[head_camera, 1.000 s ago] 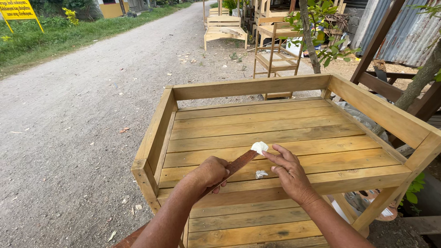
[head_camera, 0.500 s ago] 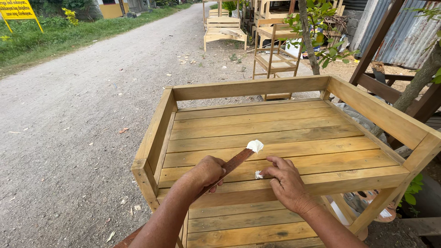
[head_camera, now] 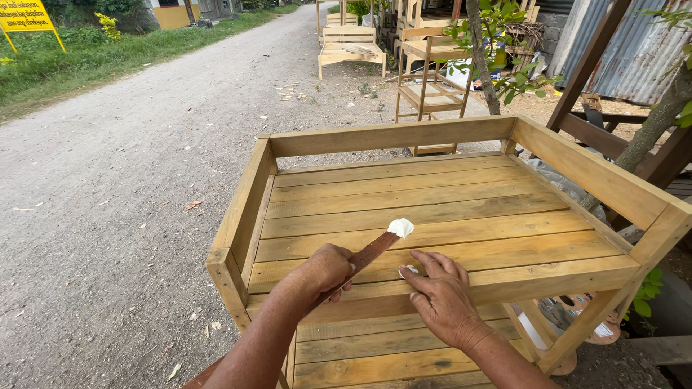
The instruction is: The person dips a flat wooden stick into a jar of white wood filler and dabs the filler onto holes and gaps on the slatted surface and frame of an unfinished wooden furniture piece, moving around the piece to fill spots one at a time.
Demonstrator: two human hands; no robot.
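My left hand (head_camera: 326, 270) grips a brown wooden stick (head_camera: 369, 253) that carries a lump of white putty (head_camera: 401, 227) at its far tip. The stick points up and to the right over the slats of a yellow-brown wooden piece of furniture (head_camera: 432, 187) with raised side rails. My right hand (head_camera: 440, 295) rests on a front slat, fingers spread, with a fingertip on a small white putty patch (head_camera: 408, 271) just below the stick's tip.
A gravel road (head_camera: 122, 166) runs along the left. More wooden furniture (head_camera: 352, 43) and a small shelf frame (head_camera: 431, 79) stand behind. A thin tree trunk (head_camera: 481, 57) and corrugated metal sheets (head_camera: 634, 50) are at the right. A yellow sign (head_camera: 23, 14) stands on the grass.
My right hand has slid down from beside the putty lump to the front slat, pressing the white patch. The stick in my left hand has barely moved.
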